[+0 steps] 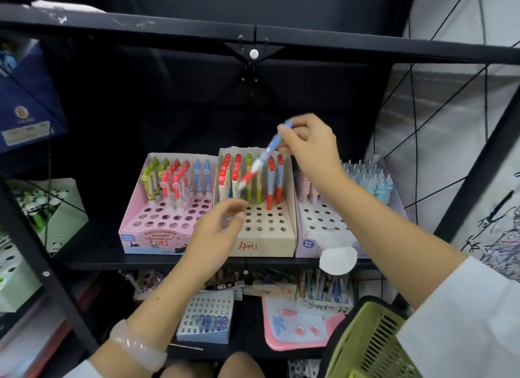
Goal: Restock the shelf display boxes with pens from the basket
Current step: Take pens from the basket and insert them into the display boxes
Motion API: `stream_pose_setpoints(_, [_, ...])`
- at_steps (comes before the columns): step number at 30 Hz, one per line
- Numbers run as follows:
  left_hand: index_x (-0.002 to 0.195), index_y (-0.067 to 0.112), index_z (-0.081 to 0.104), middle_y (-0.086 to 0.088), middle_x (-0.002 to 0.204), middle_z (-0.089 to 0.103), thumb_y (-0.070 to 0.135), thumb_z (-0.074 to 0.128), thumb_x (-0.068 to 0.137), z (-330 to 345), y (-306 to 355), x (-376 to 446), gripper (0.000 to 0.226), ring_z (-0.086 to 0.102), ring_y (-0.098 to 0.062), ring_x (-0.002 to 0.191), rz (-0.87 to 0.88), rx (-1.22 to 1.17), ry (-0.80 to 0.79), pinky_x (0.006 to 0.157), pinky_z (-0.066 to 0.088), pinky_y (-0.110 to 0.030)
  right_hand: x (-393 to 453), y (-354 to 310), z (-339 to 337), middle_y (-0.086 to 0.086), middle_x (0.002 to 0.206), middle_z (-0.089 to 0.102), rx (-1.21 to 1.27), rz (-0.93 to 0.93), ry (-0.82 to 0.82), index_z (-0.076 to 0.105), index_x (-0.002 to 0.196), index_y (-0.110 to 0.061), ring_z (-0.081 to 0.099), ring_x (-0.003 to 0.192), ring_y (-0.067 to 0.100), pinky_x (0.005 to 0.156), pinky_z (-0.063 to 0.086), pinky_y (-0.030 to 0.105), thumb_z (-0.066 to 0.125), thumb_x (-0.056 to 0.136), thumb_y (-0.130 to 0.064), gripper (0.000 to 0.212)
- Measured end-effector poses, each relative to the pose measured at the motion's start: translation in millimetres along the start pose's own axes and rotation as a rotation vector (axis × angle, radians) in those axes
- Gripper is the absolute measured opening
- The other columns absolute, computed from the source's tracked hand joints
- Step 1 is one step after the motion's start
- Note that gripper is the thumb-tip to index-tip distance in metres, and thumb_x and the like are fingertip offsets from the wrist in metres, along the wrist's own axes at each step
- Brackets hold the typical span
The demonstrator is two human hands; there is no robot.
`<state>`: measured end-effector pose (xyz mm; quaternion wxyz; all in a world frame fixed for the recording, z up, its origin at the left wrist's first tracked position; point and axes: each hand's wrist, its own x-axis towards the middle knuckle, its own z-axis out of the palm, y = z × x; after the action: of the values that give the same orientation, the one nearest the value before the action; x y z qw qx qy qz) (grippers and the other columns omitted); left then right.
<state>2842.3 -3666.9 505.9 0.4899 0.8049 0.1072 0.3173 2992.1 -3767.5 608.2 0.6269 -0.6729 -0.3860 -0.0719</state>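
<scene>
While the restock was under way, notes as follows.
Grip: right hand [308, 144] pinched a blue-and-white pen with red tip [263, 157], tilted, tip down over the beige cardboard display box marked in red [264, 242].
Other hand: left hand [215, 231], fingers loosely curled at that box's front; something blue seemed held, unclear.
Done: back rows filled.
Left: many front holes open, also in the pink display box [146, 237].
Supply: green plastic basket [374, 341] at lower right, contents hidden.
</scene>
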Motion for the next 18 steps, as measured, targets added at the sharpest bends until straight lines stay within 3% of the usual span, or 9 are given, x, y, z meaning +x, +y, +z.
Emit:
stream_pose_setpoints(4, [0.094,0.043,0.055,0.026,0.101,0.059,0.014,0.048,0.094,-31.9,-11.7,-4.9,0.030,0.050,0.020,0.095,0.002,0.068,0.124,0.075,0.038,0.001,15.0,-26.6,50.0,0.008,0.078,0.069,0.007,-0.062,-0.065,0.052,0.092,-0.011,0.069,0.071,0.012,0.074,0.058,0.032,0.061,0.090,-0.020,0.013])
stream_pose_setpoints(7, [0.103,0.036,0.055,0.022,0.107,0.057,0.014,0.048,0.095,-56.8,-23.2,-6.1,0.024,0.049,0.020,0.094,-0.041,0.104,0.152,0.074,0.038,-0.001,20.9,-32.4,88.0,0.013,0.080,0.067,-0.192,-0.069,-0.216,0.051,0.094,-0.007,0.068,0.077,0.022,0.075,0.055,0.038,0.062,0.089,-0.021,0.019])
stream_pose_setpoints(11, [0.116,0.033,0.049,0.016,0.117,0.052,0.020,0.047,0.096,-80.9,-36.0,-7.7,0.024,0.047,0.002,0.108,-0.086,0.141,0.120,0.079,0.034,-0.006,27.2,-27.1,121.8,0.008,0.085,0.059,-0.596,-0.113,-0.469,0.052,0.098,-0.004,0.060,0.081,0.025,0.071,0.048,0.035,0.064,0.087,-0.023,0.025])
stream_pose_setpoints(16, [0.116,0.038,0.046,0.022,0.117,0.050,0.023,0.049,0.095,-95.0,-45.8,-10.4,0.026,0.047,0.003,0.110,-0.106,0.098,0.092,0.088,0.035,-0.014,42.5,-17.9,139.8,0.013,0.097,0.062,-0.684,-0.056,-0.601,0.048,0.087,-0.012,0.062,0.089,0.027,0.080,0.053,0.040,0.064,0.085,-0.017,0.016])
stream_pose_setpoints(18, [0.115,0.038,0.046,0.024,0.115,0.050,0.022,0.051,0.094,-97.4,-48.6,-9.3,0.026,0.047,0.007,0.107,-0.111,0.089,0.102,0.086,0.034,-0.010,45.7,-12.2,146.3,0.012,0.093,0.061,-0.708,-0.035,-0.626,0.048,0.086,-0.012,0.061,0.085,0.025,0.074,0.052,0.036,0.065,0.085,-0.016,0.017])
